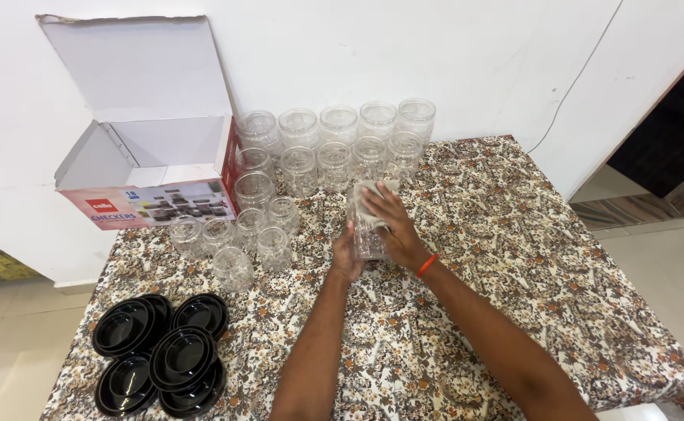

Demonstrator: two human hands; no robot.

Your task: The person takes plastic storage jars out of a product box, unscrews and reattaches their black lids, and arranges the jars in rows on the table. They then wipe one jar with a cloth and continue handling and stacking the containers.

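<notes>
My left hand [345,256] grips the base of a clear plastic jar [368,232] that lies tilted over the middle of the table. Fingers of my right hand [393,226] reach over the jar's open mouth, pressing a pale cloth [373,189] into it. A red band circles my right wrist. Both forearms stretch up from the lower edge of the view.
Several more clear jars [334,140] stand in rows at the table's far edge by the white wall, smaller ones [237,234] to the left. An open cardboard box [151,168] sits at far left. Black lids [166,355] are stacked at the near left on the floral tablecloth [513,257].
</notes>
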